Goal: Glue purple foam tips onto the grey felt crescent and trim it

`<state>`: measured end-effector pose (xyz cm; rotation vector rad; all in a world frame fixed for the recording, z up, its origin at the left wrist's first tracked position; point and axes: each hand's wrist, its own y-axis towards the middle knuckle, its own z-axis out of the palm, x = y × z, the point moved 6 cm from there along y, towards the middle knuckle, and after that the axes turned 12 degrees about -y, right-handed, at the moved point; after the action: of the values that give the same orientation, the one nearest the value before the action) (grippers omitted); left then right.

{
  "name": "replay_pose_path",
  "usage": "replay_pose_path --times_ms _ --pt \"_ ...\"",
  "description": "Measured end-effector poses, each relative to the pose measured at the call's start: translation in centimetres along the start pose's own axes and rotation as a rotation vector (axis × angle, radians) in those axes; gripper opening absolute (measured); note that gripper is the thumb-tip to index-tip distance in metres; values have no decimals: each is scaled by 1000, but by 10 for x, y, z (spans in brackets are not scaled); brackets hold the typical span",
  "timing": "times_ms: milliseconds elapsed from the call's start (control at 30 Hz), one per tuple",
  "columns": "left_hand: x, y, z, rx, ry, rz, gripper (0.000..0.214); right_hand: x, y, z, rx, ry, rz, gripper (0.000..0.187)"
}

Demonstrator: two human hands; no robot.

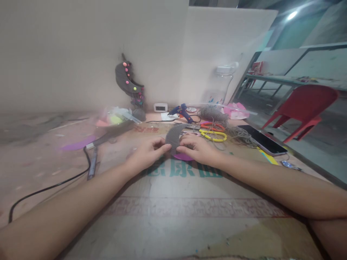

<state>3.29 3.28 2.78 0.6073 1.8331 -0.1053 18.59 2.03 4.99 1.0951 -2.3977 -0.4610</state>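
A grey yarn-wrapped crescent (172, 139) is held up between my two hands, over a printed cardboard sheet (162, 195). My left hand (151, 151) pinches its left edge between thumb and fingers. On the other side, my right hand (193, 147) is closed on the crescent's inner right edge, with the thumb near its lower part. A purple piece (183, 156) shows just below the crescent and is partly covered by my right hand; whether it is attached, I cannot tell.
Behind the hands lie orange-handled scissors (213, 126), yellow-handled scissors (214, 136), a blue glue gun (183, 112) and grey yarn (214, 115). A phone (262, 141) rests at right. A decorated crescent (126, 77) hangs on the wall. A marker (92, 162) and black cable (51, 186) lie left.
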Motion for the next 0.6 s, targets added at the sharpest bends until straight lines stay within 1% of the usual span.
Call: replay_pose_path --times_ms 100,233,367,400,467,533,600 --pt "1 0 0 13 5 9 33 0 0 0 -3 0 3 27" --pt "0 0 1 12 -5 9 34 -1 1 1 30 4 36 31" --pt "0 1 0 1 -14 11 34 -7 0 -1 3 42 134 36" --pt "0 1 0 -1 -9 14 34 -9 0 -1 -5 65 162 35" --pt "0 1 -1 -1 3 17 35 -13 -1 -2 -35 92 203 26" --pt "0 1 0 1 7 17 34 -15 -2 -4 -89 74 225 14" --pt "0 0 0 7 2 8 34 -15 -2 -5 -116 39 224 11"
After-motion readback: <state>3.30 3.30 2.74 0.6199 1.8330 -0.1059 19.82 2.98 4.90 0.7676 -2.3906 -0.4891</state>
